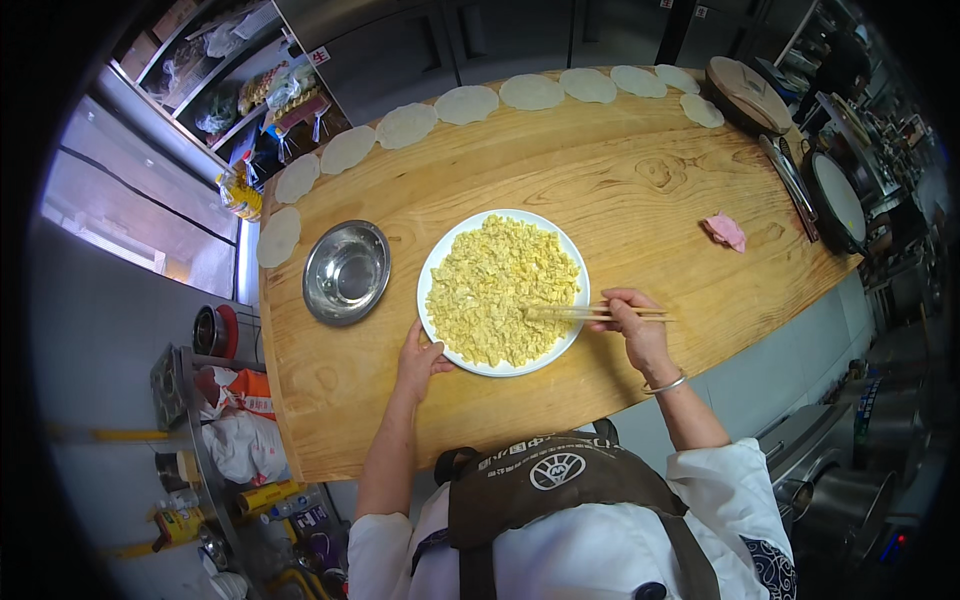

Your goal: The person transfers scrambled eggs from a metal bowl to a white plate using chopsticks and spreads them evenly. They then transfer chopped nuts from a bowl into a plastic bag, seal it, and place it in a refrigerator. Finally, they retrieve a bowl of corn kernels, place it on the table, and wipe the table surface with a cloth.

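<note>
A round white plate [555, 358] on the wooden table carries a wide layer of small yellow pieces [499, 285] that look like scrambled egg. My left hand [422, 360] grips the plate's lower left rim, the thumb on top. My right hand [632, 326], with a bangle at its wrist, holds a pair of wooden chopsticks [596, 313]; their tips touch the yellow pieces right of the middle. To the left of the plate stands a metal bowl [346, 273] with nothing seen in it. Thin round dough wrappers [466, 105] lie along the table's far and left edges.
A pink crumpled cloth [725, 231] lies on the table [600, 172] at right. Metal tongs [791, 184], a round pan [834, 199] and a brown round lid [748, 96] are at the right end. Left of the table is a shelf with bags [244, 442]. Another person stands at the far upper right.
</note>
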Tool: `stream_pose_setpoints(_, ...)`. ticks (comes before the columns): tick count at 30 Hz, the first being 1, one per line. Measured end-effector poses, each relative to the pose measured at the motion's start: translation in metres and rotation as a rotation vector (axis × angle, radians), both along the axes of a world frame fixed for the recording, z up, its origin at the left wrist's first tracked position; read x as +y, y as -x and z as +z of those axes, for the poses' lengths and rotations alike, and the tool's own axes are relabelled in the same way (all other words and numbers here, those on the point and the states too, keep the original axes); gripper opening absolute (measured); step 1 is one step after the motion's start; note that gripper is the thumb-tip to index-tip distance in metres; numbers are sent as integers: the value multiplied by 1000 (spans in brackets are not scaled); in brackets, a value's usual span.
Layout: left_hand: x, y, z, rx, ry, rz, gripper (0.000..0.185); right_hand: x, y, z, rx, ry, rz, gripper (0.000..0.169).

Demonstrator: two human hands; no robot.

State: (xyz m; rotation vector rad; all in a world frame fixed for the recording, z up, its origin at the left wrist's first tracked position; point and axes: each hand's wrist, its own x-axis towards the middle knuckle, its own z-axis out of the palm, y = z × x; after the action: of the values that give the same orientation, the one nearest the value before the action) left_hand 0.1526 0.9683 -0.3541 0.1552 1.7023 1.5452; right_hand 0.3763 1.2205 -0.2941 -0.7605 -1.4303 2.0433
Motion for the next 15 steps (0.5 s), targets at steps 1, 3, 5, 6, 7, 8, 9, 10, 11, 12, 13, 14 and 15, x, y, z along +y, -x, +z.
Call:
stream_pose_setpoints(1, 0, -1, 0, -2, 0, 3, 62, -1, 0, -5, -24, -20, 68, 19)
stream_pose_setpoints(3, 1, -1, 1, 4, -7, 11, 62, -2, 2, -2, -13, -3, 43, 19)
stream_pose_setpoints(5, 1, -1, 2, 11, -13, 11, 62, -4, 7, 2, 10, 20, 38, 18)
stream_pose_setpoints(6, 1, -2, 2, 9, -6, 10, 62, -6, 15, 4, 29, 34, 45, 18)
stream_pose_setpoints(7, 0, -2, 3, 7, 0, 8, 62, -10, 22, 5, 47, 48, 52, 18)
stream_pose_setpoints(8, 1, -1, 4, 7, 3, 4, 62, -15, 28, 0, 39, 42, 58, 18)
stream_pose_setpoints(9, 2, -1, 4, 6, -2, 3, 62, -19, 35, -9, 29, 34, 65, 19)
stream_pose_setpoints(10, 3, -1, 4, 5, -6, 2, 62, -21, 38, -15, 20, 26, 72, 19)
stream_pose_setpoints(11, 1, -1, 3, 3, -6, 9, 62, -20, 40, -16, -22, 20, 73, 19)
stream_pose_setpoints(12, 1, -1, 2, 4, -8, 11, 62, -19, 39, -15, -2, 26, 84, 19)
stream_pose_setpoints(13, 1, -2, 3, 6, -9, 14, 62, -17, 35, -12, 17, 33, 96, 19)
stream_pose_setpoints(14, 1, -3, 3, 2, -10, 18, 62, -16, 32, -7, 31, 40, 109, 20)
stream_pose_setpoints(15, 0, -3, 2, 11, -4, 19, 62, -17, 29, 3, 31, 78, 108, 20)
